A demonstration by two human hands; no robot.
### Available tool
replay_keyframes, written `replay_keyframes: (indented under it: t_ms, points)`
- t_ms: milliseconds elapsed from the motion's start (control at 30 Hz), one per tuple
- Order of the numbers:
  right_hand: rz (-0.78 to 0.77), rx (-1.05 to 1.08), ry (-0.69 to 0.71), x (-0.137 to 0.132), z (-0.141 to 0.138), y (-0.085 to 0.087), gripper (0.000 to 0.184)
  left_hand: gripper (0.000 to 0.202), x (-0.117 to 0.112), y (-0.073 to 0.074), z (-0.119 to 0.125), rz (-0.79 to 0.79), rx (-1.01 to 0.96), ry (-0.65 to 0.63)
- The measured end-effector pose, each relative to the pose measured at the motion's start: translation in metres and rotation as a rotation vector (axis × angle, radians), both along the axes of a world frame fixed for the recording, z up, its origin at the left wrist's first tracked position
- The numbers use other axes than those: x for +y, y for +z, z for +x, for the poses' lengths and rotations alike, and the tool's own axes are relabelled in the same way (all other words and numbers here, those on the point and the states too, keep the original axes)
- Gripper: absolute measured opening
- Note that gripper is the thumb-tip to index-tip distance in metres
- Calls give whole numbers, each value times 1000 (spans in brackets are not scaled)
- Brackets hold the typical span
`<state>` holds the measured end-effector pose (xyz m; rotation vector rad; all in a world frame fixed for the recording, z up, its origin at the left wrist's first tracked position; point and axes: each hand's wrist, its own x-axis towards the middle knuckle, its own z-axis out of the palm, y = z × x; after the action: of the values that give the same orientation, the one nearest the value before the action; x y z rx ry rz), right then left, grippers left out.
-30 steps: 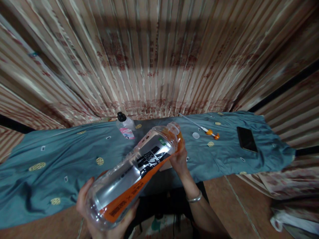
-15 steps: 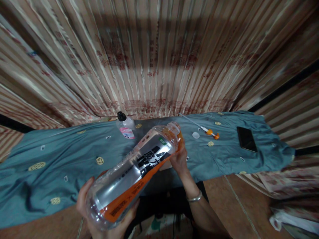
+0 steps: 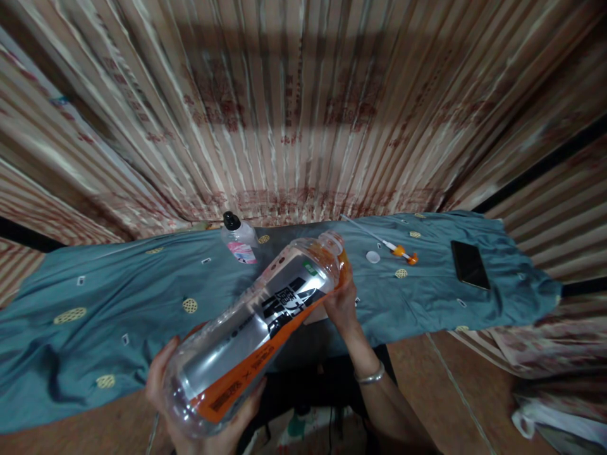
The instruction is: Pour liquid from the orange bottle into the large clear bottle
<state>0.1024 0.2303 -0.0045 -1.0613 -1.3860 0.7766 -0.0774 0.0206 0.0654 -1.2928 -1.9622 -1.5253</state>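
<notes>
A large clear plastic drink bottle [image 3: 251,335] with a silver and orange label lies tilted across the middle of the view. Its base is low at the left, its neck up at the right. Around the base wrap the fingers of my left hand [image 3: 160,376], closed on it. At the neck end is my right hand [image 3: 342,300], its fingers curled around an orange see-through container [image 3: 344,268] right beside the neck. Most of that container is hidden behind the bottle, so its full shape does not show. A silver bangle circles my right wrist.
On the teal cloth [image 3: 133,284] stands a small clear bottle with a black cap [image 3: 239,240]. To the right lie an orange and white pump head with a long tube [image 3: 396,248], a white round cap [image 3: 372,257] and a black phone [image 3: 469,264]. Striped curtains [image 3: 303,126] hang behind.
</notes>
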Motion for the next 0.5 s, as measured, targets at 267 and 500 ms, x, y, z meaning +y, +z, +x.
replay_keyframes:
  t_ms: [267, 500]
  points:
    - [20, -36, 1, -1, 0, 4, 48, 123, 4, -2, -3, 42, 20, -35]
    - [35, -47, -35, 0, -1, 0, 41, 117, 4, 4, 0, 21, 34, -47]
